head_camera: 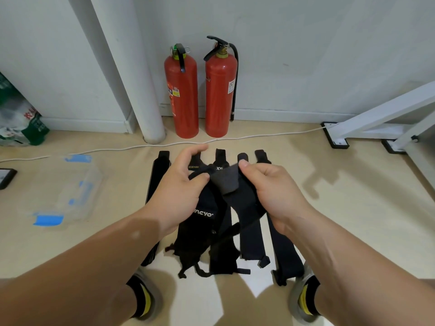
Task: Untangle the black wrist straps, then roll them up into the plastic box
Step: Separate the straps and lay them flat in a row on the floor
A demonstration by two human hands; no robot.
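Several black wrist straps (250,236) lie side by side on the beige floor in front of me. Above them I hold one black strap (226,182) lifted, its grey Velcro end folded over at the top. My left hand (181,184) pinches that strap's left side between thumb and fingers. My right hand (273,191) grips its right side, thumb on the folded end. The strap's loose tail hangs down over the others. The clear plastic box (77,191) with blue latches sits on the floor to the left, apart from both hands.
Two red fire extinguishers (200,90) stand against the wall behind the straps, beside a white pipe (138,78). A white cable (164,145) runs across the floor. A white table frame (381,123) stands at right. My feet (143,295) flank the straps' near ends.
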